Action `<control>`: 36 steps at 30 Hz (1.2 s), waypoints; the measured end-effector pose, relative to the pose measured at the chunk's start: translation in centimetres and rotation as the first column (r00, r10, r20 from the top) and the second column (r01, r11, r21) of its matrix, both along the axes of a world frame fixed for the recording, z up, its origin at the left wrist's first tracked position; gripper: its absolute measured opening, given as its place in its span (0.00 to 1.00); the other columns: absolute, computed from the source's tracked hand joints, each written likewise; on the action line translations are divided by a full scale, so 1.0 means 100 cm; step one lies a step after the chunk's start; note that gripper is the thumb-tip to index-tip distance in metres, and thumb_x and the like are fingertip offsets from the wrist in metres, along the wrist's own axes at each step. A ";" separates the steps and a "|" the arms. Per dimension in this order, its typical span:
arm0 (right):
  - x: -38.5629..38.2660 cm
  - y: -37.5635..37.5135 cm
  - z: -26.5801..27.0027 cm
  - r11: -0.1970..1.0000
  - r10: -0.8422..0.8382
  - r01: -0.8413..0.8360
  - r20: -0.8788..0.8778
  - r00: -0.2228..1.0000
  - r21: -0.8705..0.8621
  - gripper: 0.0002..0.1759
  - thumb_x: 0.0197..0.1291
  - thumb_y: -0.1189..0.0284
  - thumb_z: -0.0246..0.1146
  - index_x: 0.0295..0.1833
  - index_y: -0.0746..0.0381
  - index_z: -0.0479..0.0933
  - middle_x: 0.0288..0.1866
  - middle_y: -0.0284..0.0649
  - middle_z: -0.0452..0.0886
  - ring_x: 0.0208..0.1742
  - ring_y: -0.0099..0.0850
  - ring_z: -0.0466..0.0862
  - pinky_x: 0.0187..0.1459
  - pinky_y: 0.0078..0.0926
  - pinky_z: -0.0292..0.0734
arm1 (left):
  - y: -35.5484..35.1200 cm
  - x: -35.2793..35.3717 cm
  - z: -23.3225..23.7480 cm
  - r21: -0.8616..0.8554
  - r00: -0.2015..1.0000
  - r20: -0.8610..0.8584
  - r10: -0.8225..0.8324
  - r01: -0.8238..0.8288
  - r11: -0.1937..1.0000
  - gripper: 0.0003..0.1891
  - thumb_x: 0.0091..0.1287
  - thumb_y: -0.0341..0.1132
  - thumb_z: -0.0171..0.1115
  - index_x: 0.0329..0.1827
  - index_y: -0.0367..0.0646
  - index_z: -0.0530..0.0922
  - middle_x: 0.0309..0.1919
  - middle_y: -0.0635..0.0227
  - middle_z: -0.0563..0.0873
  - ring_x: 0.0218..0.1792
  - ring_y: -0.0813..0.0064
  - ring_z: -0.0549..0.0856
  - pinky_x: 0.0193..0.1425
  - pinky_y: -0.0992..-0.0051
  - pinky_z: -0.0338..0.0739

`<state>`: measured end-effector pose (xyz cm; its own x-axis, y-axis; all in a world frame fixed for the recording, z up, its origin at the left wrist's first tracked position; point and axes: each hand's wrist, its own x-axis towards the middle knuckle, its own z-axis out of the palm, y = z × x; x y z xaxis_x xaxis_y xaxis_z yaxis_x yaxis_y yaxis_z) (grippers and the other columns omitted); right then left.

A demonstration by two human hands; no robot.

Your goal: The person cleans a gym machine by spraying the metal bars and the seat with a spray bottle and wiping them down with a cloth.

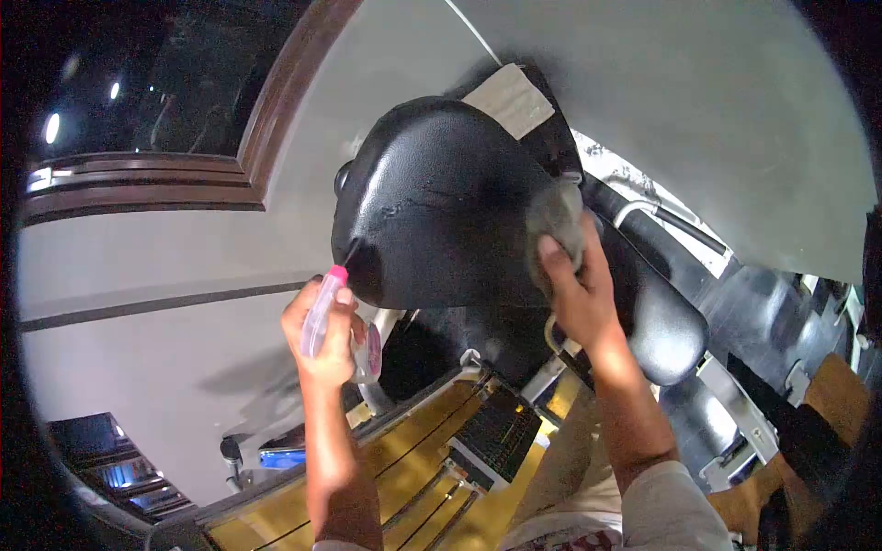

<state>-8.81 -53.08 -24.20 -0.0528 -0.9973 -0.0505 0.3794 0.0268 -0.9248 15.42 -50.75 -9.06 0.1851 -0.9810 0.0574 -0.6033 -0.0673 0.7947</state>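
My left hand (pixel 317 344) is wrapped round a clear spray bottle (pixel 368 356) with a pink nozzle tip. The nozzle points up and away, toward the near left edge of a large black padded cushion (pixel 450 165). Small wet-looking marks show on the left part of the cushion's surface. In my right hand (pixel 581 298) is a bunched grey cloth (pixel 555 220), slightly blurred, thumb on its near side. This cloth overlaps the right side of the cushion. A folded beige cloth (pixel 511 101) lies beyond the cushion at the far end.
Another black pad (pixel 675 340) sits at the right, near a white metal frame (pixel 740 404). A brown-framed window (pixel 253 156) is set in the grey wall at upper left. Below my arms is a yellow-brown platform (pixel 413 450) with a dark ridged block (pixel 496 436) on it.
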 end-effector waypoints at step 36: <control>0.109 -0.054 -0.014 0.453 -0.280 -0.584 -0.730 0.624 -0.673 0.22 0.58 0.54 0.56 0.60 0.31 0.74 0.51 0.34 0.79 0.54 0.40 0.77 0.49 0.63 0.70 | 0.188 0.028 -0.097 0.271 0.829 -0.400 0.390 -0.300 0.915 0.23 0.63 0.52 0.65 0.32 0.37 0.75 0.19 0.64 0.78 0.12 0.72 0.77 0.15 0.69 0.76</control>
<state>2.04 -58.44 -25.55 0.5236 -0.4798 0.7040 -0.2595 -0.8769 -0.4047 18.23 -31.97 -18.76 0.4746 -0.8313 -0.2894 -0.1056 -0.3802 0.9189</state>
